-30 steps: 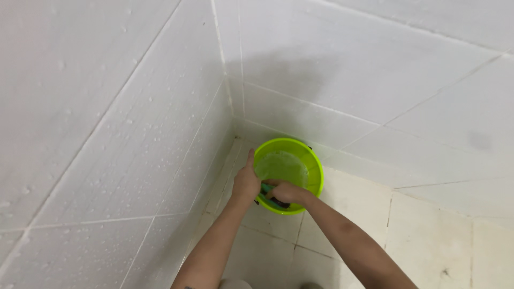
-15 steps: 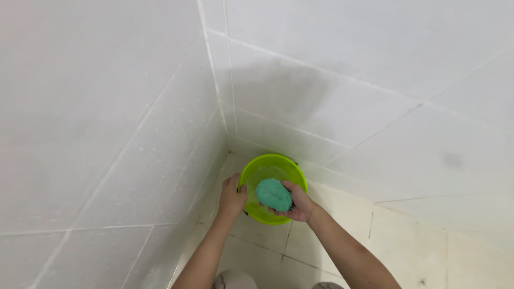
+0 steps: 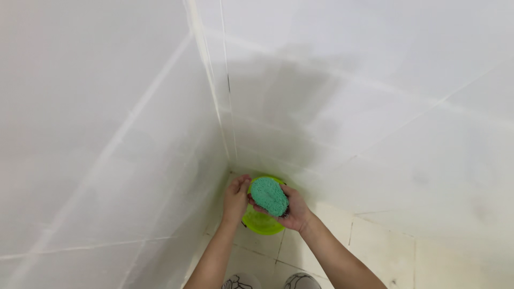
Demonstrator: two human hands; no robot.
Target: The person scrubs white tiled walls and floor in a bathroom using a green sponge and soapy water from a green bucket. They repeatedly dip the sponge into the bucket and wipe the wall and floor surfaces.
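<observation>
A green scrubbing pad (image 3: 269, 196) is held in the right hand (image 3: 292, 211), the grip closed around its lower right edge from beneath, so that the fuzzy face is turned up toward the camera. Its long axis is tilted from upper left to lower right. The left hand (image 3: 236, 197) is set just beside the pad's left end, fingers curled, apparently touching it. Both are held directly above a lime-green bucket (image 3: 261, 222) standing in the tiled corner.
</observation>
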